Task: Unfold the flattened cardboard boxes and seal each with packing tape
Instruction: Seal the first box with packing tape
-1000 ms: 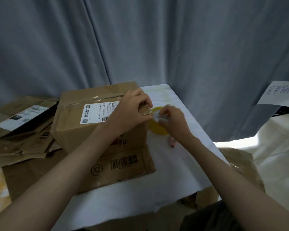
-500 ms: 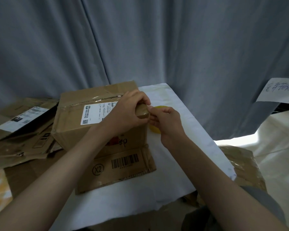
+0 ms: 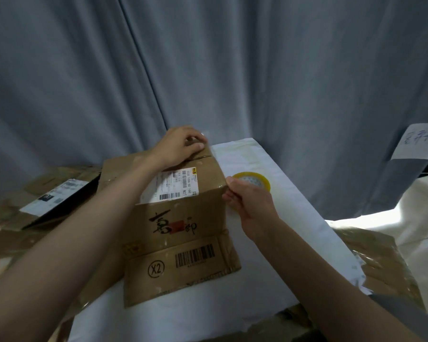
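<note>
An unfolded brown cardboard box (image 3: 183, 223) with a white shipping label stands on the white table (image 3: 294, 218). Its lower front flap (image 3: 183, 270) lies flat on the table toward me. My left hand (image 3: 178, 149) curls over the box's far right top corner, at the seam, where a bit of shiny tape shows. My right hand (image 3: 250, 203) grips the near right top corner of the box with curled fingers. A yellow packing tape roll (image 3: 260, 180) lies on the table just behind my right hand, partly hidden by it.
Flattened cardboard boxes (image 3: 47, 198) are piled to the left of the box. More cardboard (image 3: 381, 262) lies below the table's right edge. A grey curtain (image 3: 232, 70) hangs close behind, with a paper sign (image 3: 420, 141) at the far right.
The box has been turned, so its printed side faces me. My left hand moved to the far corner. My right hand left the tape roll and took the near corner.
</note>
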